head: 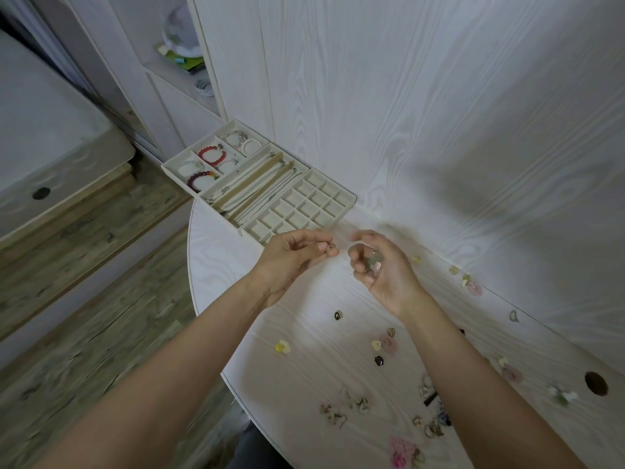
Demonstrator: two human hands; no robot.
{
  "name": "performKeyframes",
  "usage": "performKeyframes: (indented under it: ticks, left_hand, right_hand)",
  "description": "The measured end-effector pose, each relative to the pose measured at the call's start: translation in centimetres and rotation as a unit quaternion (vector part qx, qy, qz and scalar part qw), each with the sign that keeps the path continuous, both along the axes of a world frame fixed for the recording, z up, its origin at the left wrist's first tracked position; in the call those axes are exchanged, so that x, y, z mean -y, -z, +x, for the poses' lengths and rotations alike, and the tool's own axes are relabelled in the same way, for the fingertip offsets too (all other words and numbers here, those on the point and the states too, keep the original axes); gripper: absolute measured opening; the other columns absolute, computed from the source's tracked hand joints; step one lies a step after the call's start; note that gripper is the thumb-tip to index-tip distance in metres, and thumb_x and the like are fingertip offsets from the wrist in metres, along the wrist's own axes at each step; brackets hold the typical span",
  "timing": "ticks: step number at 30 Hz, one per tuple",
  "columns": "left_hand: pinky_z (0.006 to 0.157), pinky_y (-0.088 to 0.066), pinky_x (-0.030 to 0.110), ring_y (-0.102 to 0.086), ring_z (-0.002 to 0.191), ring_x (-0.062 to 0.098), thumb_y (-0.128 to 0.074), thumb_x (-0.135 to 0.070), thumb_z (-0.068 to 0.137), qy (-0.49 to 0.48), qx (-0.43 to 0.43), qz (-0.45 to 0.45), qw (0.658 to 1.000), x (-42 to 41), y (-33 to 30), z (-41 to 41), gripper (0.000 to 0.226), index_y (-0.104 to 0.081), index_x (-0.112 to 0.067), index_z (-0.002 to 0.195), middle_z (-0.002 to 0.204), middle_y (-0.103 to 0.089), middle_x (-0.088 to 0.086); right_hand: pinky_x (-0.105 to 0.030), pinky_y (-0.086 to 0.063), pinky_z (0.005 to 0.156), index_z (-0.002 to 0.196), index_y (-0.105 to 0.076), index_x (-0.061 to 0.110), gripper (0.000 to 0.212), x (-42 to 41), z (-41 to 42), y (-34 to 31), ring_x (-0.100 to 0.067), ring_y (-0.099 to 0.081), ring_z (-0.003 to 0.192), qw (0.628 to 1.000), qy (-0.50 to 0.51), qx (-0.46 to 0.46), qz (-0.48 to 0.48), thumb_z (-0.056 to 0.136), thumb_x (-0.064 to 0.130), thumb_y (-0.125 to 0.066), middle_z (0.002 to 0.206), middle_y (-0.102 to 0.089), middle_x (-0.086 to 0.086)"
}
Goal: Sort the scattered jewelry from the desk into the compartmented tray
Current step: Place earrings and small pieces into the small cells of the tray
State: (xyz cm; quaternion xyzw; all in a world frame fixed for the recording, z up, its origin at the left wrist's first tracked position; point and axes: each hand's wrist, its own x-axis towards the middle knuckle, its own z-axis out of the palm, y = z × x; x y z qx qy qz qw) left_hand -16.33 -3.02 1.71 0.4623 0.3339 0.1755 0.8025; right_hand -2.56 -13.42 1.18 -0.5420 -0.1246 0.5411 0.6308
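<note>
white wood-grain wall panel [439,96] | grey plank floor [101,333] | open white shelf niche [182,45] holding green-and-white clutter [184,59]

The desk [304,319] looks like matt white wood grain, the tray [348,198] like soft cream velvet, the chains [257,194] metal.

A home, most likely a bedroom, is suggested. A white wood-grain table [257,282] is set against matching wood-grain wall panels [422,106], with a built-in shelf niche [179,45] holding oddments beyond its far left corner. Grey wood-look flooring [101,319] is seen to the left, beside a pale mattress-like block [44,137]. Personal jewelry [382,346] is scattered on the table.
</note>
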Motion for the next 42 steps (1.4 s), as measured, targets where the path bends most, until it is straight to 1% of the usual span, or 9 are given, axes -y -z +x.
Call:
performKeyframes:
  ticks: [4,8,19,23,26,28,33,38,42]
  left_hand:
    - [0.076,-0.054,0.018,-0.070,0.086,0.016,-0.061,0.003,0.083,0.009,-0.016,0.025,1.000,-0.2,-0.1,-0.7,0.013,-0.067,-0.004,0.093,0.085,-0.072,0.008]
    - [0.081,-0.055,0.024,-0.069,0.087,0.018,-0.071,-0.004,0.078,0.004,-0.079,0.082,0.994,-1.1,0.4,-1.8,0.014,-0.071,-0.011,0.091,0.089,-0.073,0.011]
    - [0.079,-0.054,0.016,-0.067,0.099,0.014,-0.051,0.011,0.089,0.046,-0.096,0.010,0.994,-7.0,1.7,-4.4,0.031,-0.064,-0.003,0.113,0.104,-0.070,0.010]
    - [0.060,-0.052,0.012,-0.067,0.067,0.004,-0.067,0.003,0.081,0.025,-0.195,0.133,0.971,-10.5,2.7,-5.5,0.014,-0.069,-0.007,0.091,0.079,-0.069,0.008]
    - [0.051,-0.044,0.008,-0.057,0.047,-0.001,-0.073,-0.010,0.079,0.007,-0.258,0.253,0.932,-12.3,3.7,-6.0,0.007,-0.068,-0.009,0.075,0.058,-0.064,-0.005]
    - [0.054,-0.043,0.011,-0.052,0.045,0.000,-0.071,-0.019,0.083,0.008,-0.282,0.276,0.919,-13.3,4.6,-6.2,0.020,-0.067,-0.012,0.064,0.052,-0.062,-0.007]
    - [0.058,-0.044,0.017,-0.052,0.049,0.005,-0.066,-0.022,0.087,-0.021,-0.311,0.263,0.913,-14.7,6.1,-5.8,0.031,-0.066,-0.016,0.056,0.048,-0.060,-0.010]
    - [0.082,-0.054,0.039,-0.061,0.069,0.017,-0.061,-0.015,0.089,-0.015,-0.345,0.250,0.905,-15.7,7.1,-5.5,0.023,-0.070,-0.004,0.070,0.066,-0.066,0.001]
    - [0.089,-0.052,0.034,-0.064,0.079,0.018,-0.060,-0.008,0.088,-0.007,-0.342,0.267,0.901,-15.9,7.3,-5.1,0.010,-0.069,-0.010,0.085,0.078,-0.068,0.004]
  right_hand:
    - [-0.018,-0.018,0.041,0.097,-0.066,0.009,0.021,-1.0,-1.1,0.2,-0.005,-0.028,0.042,0.972,-0.137,0.176,-0.072,0.093,0.028,-0.058,0.058,-0.045,0.004]
    - [-0.016,-0.022,0.039,0.074,-0.065,0.014,0.018,-2.1,-2.3,0.3,-0.005,-0.032,0.040,0.963,-0.148,0.212,-0.075,0.091,0.021,-0.062,0.059,-0.051,0.001]
    - [-0.009,-0.029,0.039,0.081,-0.066,0.009,0.016,-7.6,-3.5,1.8,0.000,-0.038,0.037,0.940,-0.147,0.288,-0.111,0.093,0.015,-0.058,0.068,-0.061,-0.001]
    - [-0.007,-0.034,0.042,0.089,-0.068,0.003,0.012,-10.5,-4.1,2.7,0.006,-0.047,0.038,0.933,-0.172,0.296,-0.113,0.092,0.009,-0.057,0.073,-0.065,-0.003]
    - [-0.007,-0.038,0.058,0.066,-0.066,0.013,0.024,-12.2,-4.4,3.8,0.010,-0.054,0.051,0.924,-0.156,0.326,-0.128,0.089,0.009,-0.059,0.065,-0.064,0.005]
    - [-0.004,-0.038,0.064,0.053,-0.059,0.017,0.038,-13.2,-4.4,4.5,0.012,-0.054,0.059,0.912,-0.156,0.351,-0.147,0.090,0.008,-0.058,0.061,-0.061,0.011]
    - [-0.004,-0.034,0.047,0.046,-0.050,0.016,0.046,-15.1,-4.5,5.8,0.005,-0.046,0.038,0.892,-0.171,0.378,-0.180,0.091,0.010,-0.057,0.047,-0.048,0.010]
    - [-0.022,-0.034,0.049,0.048,-0.046,0.012,0.043,-17.1,-4.6,7.7,-0.012,-0.040,0.041,0.875,-0.183,0.375,-0.244,0.089,0.011,-0.057,0.043,-0.042,0.001]
    - [-0.023,-0.037,0.050,0.047,-0.051,0.013,0.045,-17.8,-4.8,8.1,-0.011,-0.044,0.043,0.868,-0.182,0.387,-0.252,0.091,0.013,-0.056,0.043,-0.047,0.002]
